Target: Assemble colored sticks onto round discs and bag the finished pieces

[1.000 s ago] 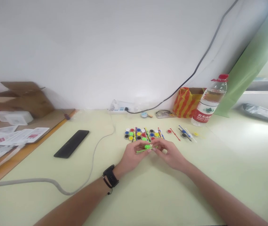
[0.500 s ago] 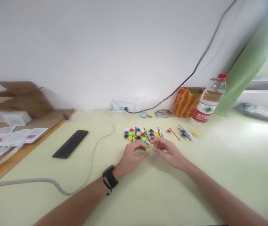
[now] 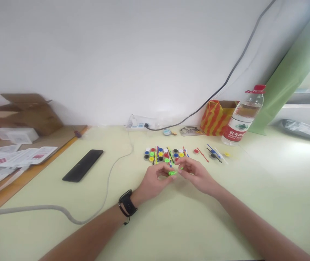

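Between the fingertips of my left hand [image 3: 155, 180] is a small bright green piece [image 3: 172, 173]. My right hand [image 3: 195, 175] pinches close beside it, its fingertips at the piece's right end, where a bit of green shows. Just beyond my hands lie rows of small round pieces in several colours, such as a blue disc [image 3: 160, 149] and a yellow disc [image 3: 151, 159], with thin coloured sticks across them. Farther right are a red disc [image 3: 195, 151], a red stick [image 3: 203, 154], blue, black and white sticks, and another yellow disc [image 3: 226, 154].
A black phone-like slab [image 3: 83, 165] and a grey cable [image 3: 108, 181] lie to the left. Behind stand a power strip [image 3: 137, 125], a striped bag [image 3: 214, 117] and a water bottle [image 3: 242, 117]. Cards [image 3: 39, 155] and a cardboard box [image 3: 42, 116] sit far left.
More of the green piece now shows between my fingertips. My hands have hardly moved, and the whole view has shifted slightly.
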Demonstrator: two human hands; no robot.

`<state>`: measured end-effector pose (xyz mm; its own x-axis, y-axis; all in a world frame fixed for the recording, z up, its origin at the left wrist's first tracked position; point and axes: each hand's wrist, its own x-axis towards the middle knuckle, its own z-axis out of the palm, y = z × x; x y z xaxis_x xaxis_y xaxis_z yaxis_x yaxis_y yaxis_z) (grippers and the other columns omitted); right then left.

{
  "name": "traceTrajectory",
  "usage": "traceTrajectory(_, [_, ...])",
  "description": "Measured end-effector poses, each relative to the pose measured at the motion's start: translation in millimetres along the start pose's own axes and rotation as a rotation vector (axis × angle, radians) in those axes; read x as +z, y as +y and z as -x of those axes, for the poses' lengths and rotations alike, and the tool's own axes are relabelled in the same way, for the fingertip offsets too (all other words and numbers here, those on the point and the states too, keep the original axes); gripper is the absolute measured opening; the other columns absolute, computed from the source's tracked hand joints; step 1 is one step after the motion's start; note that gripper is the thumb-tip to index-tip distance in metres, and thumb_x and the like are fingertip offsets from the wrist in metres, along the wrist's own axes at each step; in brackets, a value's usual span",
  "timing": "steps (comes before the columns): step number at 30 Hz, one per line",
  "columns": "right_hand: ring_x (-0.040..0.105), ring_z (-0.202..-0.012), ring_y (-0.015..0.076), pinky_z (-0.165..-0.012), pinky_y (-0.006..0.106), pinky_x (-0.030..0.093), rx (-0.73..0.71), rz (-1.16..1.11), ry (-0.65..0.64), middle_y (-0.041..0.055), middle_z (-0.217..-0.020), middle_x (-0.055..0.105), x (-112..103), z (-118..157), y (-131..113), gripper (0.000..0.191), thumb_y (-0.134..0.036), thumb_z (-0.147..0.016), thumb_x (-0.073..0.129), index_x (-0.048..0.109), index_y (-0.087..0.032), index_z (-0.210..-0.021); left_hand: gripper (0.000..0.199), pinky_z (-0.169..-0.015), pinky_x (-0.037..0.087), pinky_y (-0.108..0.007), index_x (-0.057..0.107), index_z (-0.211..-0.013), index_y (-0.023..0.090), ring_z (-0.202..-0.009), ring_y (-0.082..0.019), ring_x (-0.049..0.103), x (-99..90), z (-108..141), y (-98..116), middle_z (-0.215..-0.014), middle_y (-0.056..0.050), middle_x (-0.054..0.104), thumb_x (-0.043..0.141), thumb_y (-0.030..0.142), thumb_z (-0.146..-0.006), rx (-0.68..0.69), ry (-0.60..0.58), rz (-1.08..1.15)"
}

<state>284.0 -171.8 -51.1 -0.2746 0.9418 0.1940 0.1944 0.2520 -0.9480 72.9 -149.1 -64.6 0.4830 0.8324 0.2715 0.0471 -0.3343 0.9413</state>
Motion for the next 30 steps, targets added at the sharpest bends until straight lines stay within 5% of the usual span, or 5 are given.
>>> traceTrajectory(9, [0.057, -0.074, 0.016, -0.068, 0.032, 0.05, -0.077, 0.101, 0.13, 0.0061, -0.108, 0.064, -5, -3, 3, 0.021, -0.039, -0.095, 0.06, 0.062, -0.024, -0.109, 0.027, -0.091, 0.058, -0.037, 0.071, -0.103, 0.018, -0.094, -0.02, 0.069, -3.3, -3, -3, -0.102, -0.007, 0.071, 0.08, 0.034, -0.083, -0.114, -0.019, 0.206])
traceTrajectory(22, [0.054, -0.068, 0.0167, -0.07, 0.035, 0.052, -0.184, 0.302, 0.121, 0.0063, -0.107, 0.059, -1, 6, 6, 0.066, -0.044, -0.1, 0.052, 0.023, -0.03, -0.157, 0.038, -0.089, 0.062, -0.041, 0.074, -0.103, 0.014, -0.092, -0.021, 0.072, -2.3, -7, -2, -0.097, -0.009, 0.075, 0.086, 0.037, -0.076, -0.219, 0.078, 0.368])
traceTrajectory(24, [0.053, -0.068, 0.0166, -0.069, 0.034, 0.05, -0.145, 0.287, 0.087, 0.0058, -0.1, 0.06, -2, 5, 3, 0.046, -0.05, -0.1, 0.051, 0.05, -0.026, -0.139, 0.037, -0.088, 0.062, -0.04, 0.074, -0.103, 0.014, -0.091, -0.021, 0.072, -2.3, -7, 0, -0.097, -0.009, 0.075, 0.086, 0.037, -0.076, -0.219, 0.091, 0.362])
traceTrajectory(26, [0.048, -0.06, 0.0155, -0.064, 0.032, 0.046, -0.038, 0.251, -0.052, 0.0029, -0.075, 0.056, -6, 4, -1, 0.046, -0.056, -0.103, 0.04, 0.065, -0.022, -0.087, 0.036, -0.088, 0.062, -0.039, 0.074, -0.101, 0.014, -0.089, -0.02, 0.071, -2.5, -7, 3, -0.095, -0.008, 0.075, 0.086, 0.037, -0.076, -0.213, 0.121, 0.351])
traceTrajectory(30, [0.032, -0.052, 0.0128, -0.054, 0.03, 0.032, 0.05, 0.164, -0.228, -0.0026, -0.056, 0.033, -10, 2, -9, 0.062, -0.061, -0.102, 0.038, 0.033, -0.021, -0.055, 0.035, -0.088, 0.061, -0.038, 0.073, -0.099, 0.015, -0.085, -0.019, 0.071, -2.9, -8, 4, -0.091, -0.006, 0.074, 0.087, 0.037, -0.075, -0.209, 0.168, 0.344])
